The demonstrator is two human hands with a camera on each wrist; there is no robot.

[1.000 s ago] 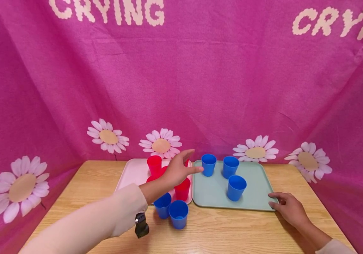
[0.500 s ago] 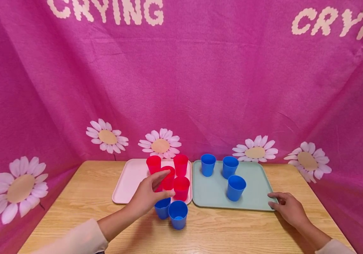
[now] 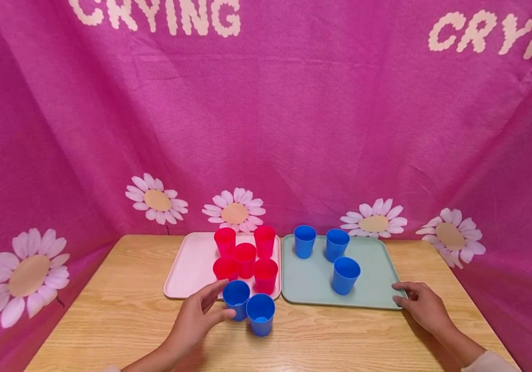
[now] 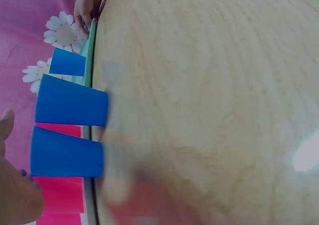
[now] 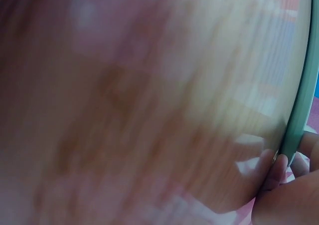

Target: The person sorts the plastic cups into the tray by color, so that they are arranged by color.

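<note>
My left hand (image 3: 194,316) is beside the left one of two blue cups (image 3: 235,302) on the table, its fingers parted and its thumb tip at the cup's near side. The second blue cup (image 3: 261,316) stands just to the right of it. In the left wrist view, the hand (image 4: 17,197) overlaps the edge of the nearer cup (image 4: 67,154). At the near right corner of the green tray (image 3: 373,276), my right hand (image 3: 426,308) pinches the rim between thumb and fingers. The right wrist view shows the fingers (image 5: 309,147) on that tray's edge (image 5: 298,120).
Several red cups (image 3: 245,258) stand grouped on the right part of the pink tray (image 3: 187,271). Three blue cups (image 3: 346,274) are upright on the green tray, which lies right against the pink one. A magenta cloth (image 3: 266,129) with daisies hangs behind the wooden table (image 3: 322,341).
My left hand has drawn back from over the red cups, moving left and toward me, down to the left blue cup. The right hand stays at the green tray.
</note>
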